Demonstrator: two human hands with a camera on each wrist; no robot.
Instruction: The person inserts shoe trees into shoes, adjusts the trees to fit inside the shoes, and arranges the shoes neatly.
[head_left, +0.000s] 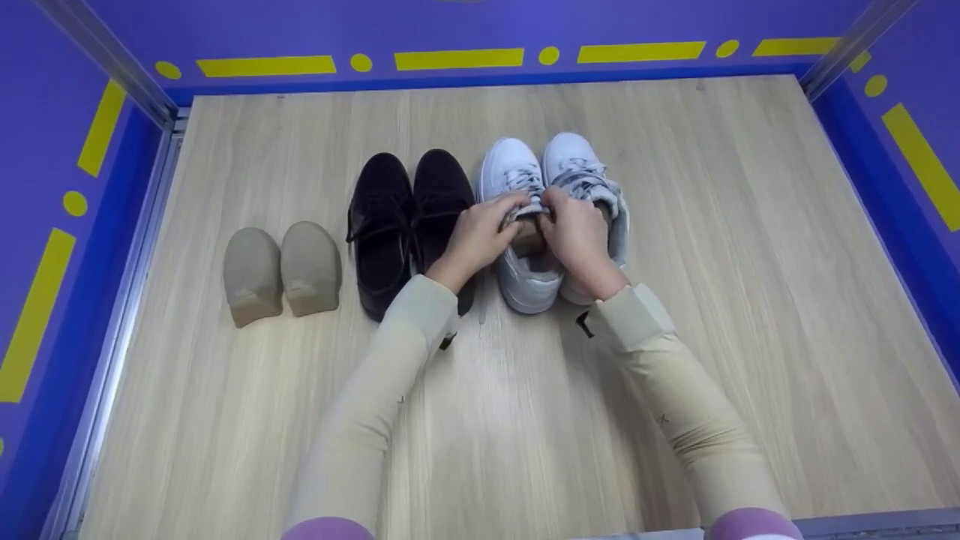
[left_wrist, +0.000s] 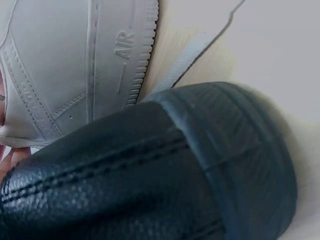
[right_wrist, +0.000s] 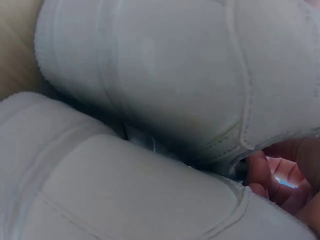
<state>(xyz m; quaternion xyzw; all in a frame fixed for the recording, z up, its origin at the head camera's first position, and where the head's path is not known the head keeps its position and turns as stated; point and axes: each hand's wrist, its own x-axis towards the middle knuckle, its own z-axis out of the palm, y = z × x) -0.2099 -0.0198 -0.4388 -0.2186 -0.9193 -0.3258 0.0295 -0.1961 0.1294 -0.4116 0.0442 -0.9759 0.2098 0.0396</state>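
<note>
In the head view, a pair of white sneakers stands side by side, toes away from me. My left hand (head_left: 478,238) pinches the opening of the left white sneaker (head_left: 508,161) by its tongue, on the left side. Fingers of my right hand (head_left: 579,238) are curled at the same opening from the right, gripping its edge. A brown shoe form (head_left: 529,235) sits inside that sneaker, partly covered by the tongue. The right white sneaker (head_left: 564,150) lies partly under my right hand, its laces bunched on top. Curled fingertips (right_wrist: 257,170) show between the sneakers in the right wrist view.
A pair of black shoes (head_left: 381,176) stands left of the sneakers, partly under my left wrist. Two beige shoe forms (head_left: 253,266) lie farther left. A pale lace end (left_wrist: 192,55) trails on the wood-grain board (head_left: 750,262). Blue-purple panels (head_left: 465,30) border the board.
</note>
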